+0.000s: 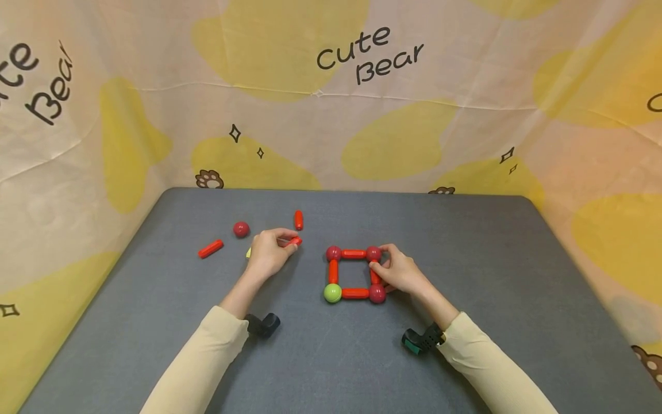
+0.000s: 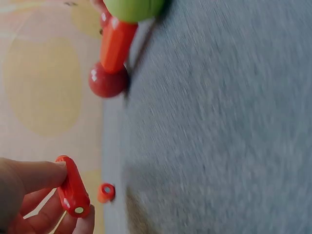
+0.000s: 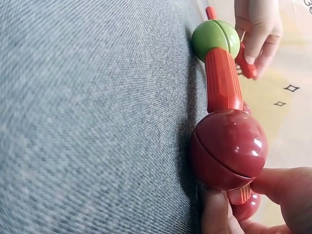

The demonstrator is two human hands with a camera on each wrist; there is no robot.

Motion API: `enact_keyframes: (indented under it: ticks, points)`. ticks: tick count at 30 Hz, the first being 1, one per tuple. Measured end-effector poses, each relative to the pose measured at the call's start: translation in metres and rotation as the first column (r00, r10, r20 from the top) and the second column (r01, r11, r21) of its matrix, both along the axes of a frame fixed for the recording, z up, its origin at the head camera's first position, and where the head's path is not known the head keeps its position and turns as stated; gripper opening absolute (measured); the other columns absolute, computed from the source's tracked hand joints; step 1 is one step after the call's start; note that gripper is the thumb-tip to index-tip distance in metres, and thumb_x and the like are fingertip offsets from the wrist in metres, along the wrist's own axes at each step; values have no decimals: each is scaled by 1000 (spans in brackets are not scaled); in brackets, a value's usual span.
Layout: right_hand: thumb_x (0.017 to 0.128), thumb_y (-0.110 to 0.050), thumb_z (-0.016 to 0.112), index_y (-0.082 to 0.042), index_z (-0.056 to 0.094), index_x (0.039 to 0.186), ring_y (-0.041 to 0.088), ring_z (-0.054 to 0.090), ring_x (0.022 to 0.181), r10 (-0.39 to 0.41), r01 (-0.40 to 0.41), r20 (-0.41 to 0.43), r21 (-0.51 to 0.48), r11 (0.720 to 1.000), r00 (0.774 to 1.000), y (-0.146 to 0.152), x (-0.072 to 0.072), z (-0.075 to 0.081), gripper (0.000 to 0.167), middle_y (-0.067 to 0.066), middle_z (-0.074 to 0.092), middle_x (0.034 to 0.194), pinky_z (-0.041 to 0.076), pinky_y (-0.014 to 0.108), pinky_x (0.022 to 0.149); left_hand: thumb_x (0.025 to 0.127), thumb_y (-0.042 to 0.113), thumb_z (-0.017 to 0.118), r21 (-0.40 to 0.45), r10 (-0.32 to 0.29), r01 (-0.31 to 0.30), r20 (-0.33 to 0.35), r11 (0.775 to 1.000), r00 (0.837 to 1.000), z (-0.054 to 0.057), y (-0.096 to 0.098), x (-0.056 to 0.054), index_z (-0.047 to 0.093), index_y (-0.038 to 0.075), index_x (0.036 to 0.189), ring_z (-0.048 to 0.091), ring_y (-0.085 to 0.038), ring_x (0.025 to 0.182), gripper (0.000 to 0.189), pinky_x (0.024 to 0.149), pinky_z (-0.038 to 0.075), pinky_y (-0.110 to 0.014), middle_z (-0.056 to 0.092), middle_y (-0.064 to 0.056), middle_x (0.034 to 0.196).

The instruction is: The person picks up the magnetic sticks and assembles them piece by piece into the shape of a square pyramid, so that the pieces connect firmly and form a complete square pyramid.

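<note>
Between thumb and fingers my left hand [image 1: 268, 253] pinches a red magnetic rod [image 2: 73, 187], one round metal end showing in the left wrist view. To its right, a square of red rods joined by balls lies on the table. A green ball [image 1: 333, 293] forms the near left corner; dark red balls [image 1: 377, 294] form the others. My right hand [image 1: 404, 273] grips the square's right-hand rod [image 1: 374, 277], thumb on top. In the right wrist view, its fingers sit just beyond the near right ball [image 3: 229, 148], partly hiding that rod.
On the grey table [image 1: 491, 259] left of the square lie a loose dark red ball [image 1: 241, 229], a red rod [image 1: 211, 249] and another rod [image 1: 299, 220] behind the left hand. A yellow-green piece [image 1: 249, 253] is mostly hidden by that hand. Patterned cloth [image 1: 289, 115] hangs behind.
</note>
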State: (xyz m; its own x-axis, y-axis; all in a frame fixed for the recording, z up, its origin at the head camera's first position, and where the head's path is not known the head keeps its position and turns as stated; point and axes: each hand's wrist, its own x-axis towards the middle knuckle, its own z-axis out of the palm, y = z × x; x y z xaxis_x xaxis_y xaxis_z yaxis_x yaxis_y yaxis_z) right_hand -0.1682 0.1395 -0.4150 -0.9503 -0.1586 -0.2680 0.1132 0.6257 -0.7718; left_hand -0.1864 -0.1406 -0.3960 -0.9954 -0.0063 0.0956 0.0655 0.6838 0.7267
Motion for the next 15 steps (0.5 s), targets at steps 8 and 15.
enact_keyframes:
  ticks: [8, 15]
  points:
    - [87, -23, 61, -2, 38, 130, 13, 60, 54, 0, 0, 3, 19, 1000, 1000, 0, 0, 0, 53, 9, 60, 76, 52, 29, 49, 85, 3, 61, 80, -143, 144, -19, 986, 990, 4, 11, 12, 63, 6, 117, 61, -24, 93, 33, 81, 51, -38, 61, -11, 108]
    - [88, -23, 61, -2, 38, 131, 13, 60, 54, 1, -1, 1, 24, 1000, 1000, 0, 0, 0, 53, 9, 60, 77, 52, 29, 49, 84, 3, 62, 118, -180, 184, -43, 976, 983, 7, 16, 19, 64, 10, 113, 62, -21, 92, 30, 80, 51, -37, 62, -7, 105]
